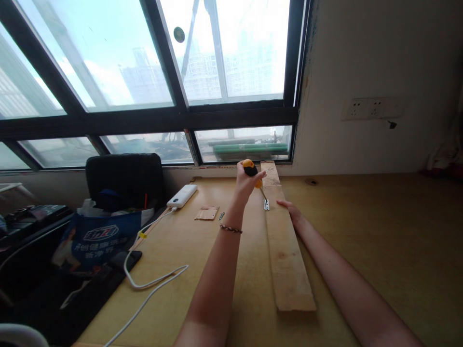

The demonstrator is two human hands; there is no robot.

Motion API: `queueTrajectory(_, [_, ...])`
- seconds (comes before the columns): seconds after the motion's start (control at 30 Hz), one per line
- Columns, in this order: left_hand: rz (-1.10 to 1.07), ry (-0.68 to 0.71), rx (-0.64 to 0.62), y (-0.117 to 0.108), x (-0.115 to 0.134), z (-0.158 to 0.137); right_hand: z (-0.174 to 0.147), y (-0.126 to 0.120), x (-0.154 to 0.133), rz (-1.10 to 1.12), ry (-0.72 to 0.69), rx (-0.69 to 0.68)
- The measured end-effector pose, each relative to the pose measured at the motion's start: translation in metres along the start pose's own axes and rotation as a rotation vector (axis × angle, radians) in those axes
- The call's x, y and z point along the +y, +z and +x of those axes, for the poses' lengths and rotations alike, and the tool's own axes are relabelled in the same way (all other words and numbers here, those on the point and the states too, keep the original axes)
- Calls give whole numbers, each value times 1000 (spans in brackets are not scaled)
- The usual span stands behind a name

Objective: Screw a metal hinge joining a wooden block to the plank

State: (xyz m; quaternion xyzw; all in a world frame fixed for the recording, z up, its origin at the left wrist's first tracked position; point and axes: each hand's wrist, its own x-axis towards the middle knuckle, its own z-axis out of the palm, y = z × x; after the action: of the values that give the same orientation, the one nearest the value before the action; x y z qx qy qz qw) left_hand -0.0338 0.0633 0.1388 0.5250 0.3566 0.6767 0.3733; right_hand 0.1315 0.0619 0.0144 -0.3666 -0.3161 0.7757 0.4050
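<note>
My left hand point(247, 180) is closed around the yellow and black handle of a screwdriver point(250, 167). The screwdriver slants down, and its tip meets a small metal hinge point(266, 205) at the left edge of a long wooden plank point(287, 255). The plank lies lengthwise on the table, its far end by the window. My right hand point(288, 210) rests at the plank's right edge, a finger stretched out over its top near the hinge; the other fingers are partly hidden. Any screw under the tip is too small to make out.
Left of the plank lie small screws point(222, 216) and a thin piece of wood point(207, 213). A white power bank point(182, 196) with a white cable point(159, 279) sits near the table's left edge. Beyond that edge are a black chair point(125, 178) and a blue bag point(97, 238).
</note>
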Motion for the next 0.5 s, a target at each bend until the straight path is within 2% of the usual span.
queueTrajectory(0.1, [21, -17, 50, -2, 3, 0, -1, 1, 0, -8, -6, -30])
queueTrajectory(0.3, [-114, -50, 14, -8, 4, 2, -4, 1, -1, -2, 11, -53])
queueTrajectory(0.5, [-218, -72, -103, -10, 4, 4, -3, 0, 0, 28, 23, -44])
